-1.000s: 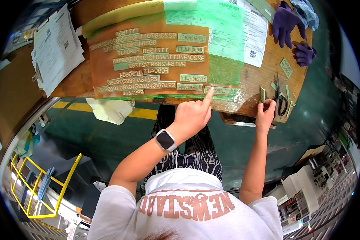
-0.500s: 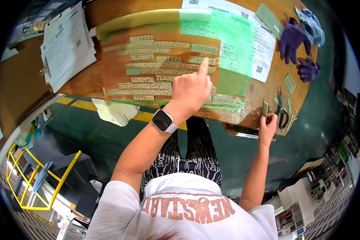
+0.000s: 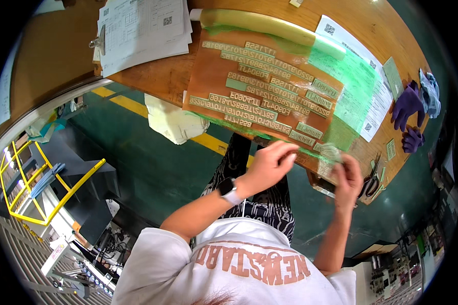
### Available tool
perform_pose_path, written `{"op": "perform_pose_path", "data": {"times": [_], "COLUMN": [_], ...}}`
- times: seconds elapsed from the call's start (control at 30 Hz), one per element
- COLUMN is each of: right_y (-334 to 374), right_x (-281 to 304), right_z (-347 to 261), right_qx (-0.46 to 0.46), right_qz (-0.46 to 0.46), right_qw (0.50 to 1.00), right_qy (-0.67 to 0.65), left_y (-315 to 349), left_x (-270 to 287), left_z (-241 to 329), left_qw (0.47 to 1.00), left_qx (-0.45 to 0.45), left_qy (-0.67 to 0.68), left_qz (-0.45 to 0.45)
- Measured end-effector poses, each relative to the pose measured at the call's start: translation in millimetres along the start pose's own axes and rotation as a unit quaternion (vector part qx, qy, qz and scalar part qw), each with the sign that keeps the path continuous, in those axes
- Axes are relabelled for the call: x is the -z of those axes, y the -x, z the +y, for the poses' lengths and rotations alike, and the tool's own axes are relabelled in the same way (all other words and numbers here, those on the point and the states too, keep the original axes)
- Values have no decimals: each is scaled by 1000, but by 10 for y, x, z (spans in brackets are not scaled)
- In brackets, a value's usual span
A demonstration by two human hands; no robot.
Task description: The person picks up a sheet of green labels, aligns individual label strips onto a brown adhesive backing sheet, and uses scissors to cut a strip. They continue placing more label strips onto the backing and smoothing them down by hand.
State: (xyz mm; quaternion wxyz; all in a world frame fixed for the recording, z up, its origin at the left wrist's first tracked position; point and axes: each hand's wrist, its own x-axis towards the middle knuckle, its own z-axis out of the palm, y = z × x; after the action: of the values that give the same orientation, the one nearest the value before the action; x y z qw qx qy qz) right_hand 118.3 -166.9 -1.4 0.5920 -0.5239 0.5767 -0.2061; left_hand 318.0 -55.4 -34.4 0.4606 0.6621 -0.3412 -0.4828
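Note:
An orange-brown sheet [image 3: 216,76] lies on the wooden table, with several rows of pale green raised-character strips on it. Green translucent film [image 3: 353,84] spreads from under its right side. My left hand [image 3: 270,165], wearing a watch, is closed in a pinch at the sheet's near edge, where a green film edge runs towards my right hand. My right hand [image 3: 347,179] is closed and blurred by the sheet's near right corner. A pale, see-through patch shows at its fingertips; what they grip is unclear.
Black scissors [image 3: 371,184] and small green scraps lie right of my right hand. Farther right are purple gloves [image 3: 408,105] and a green plate [image 3: 392,76]. A roll [image 3: 259,31] edges the sheet's far side; clipped papers [image 3: 142,33] lie left.
The view has shifted, so the table appears farther right. My left hand has withdrawn from pointing at a strip to the near edge. My right hand has come to the sheet's corner.

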Motion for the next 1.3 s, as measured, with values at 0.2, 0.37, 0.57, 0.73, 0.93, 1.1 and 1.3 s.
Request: {"op": "perform_pose_path", "data": {"times": [0.2, 0.37, 0.57, 0.73, 0.93, 1.1, 1.3], "right_y": [266, 67, -530, -653, -716, -732, -765], "right_x": [-1172, -1772, -2524, -2741, -2820, -2861, -2891], "right_z": [-55, -230, -415, -377, -314, -306, -290], "right_qx": [-38, 17, 85, 207, 249, 247, 234], "right_qz": [-264, -282, -196, -146, -107, -99, -95], "right_qw": [964, 957, 967, 932, 900, 894, 890], "right_qy": [14, 67, 141, 261, 340, 362, 379], "left_y": [501, 281, -405, -557, -605, -637, -678], "left_x": [756, 1355, 2020, 2219, 2284, 2303, 2248], "left_z": [-189, -221, -332, -378, -467, -489, -501], "left_qw": [944, 959, 975, 966, 958, 963, 944], "left_qx": [171, 181, 58, 2, -17, -2, -12], "left_qy": [276, 171, -86, -199, -241, -231, -289], "left_qz": [61, 133, 198, 168, 154, 143, 159]}}
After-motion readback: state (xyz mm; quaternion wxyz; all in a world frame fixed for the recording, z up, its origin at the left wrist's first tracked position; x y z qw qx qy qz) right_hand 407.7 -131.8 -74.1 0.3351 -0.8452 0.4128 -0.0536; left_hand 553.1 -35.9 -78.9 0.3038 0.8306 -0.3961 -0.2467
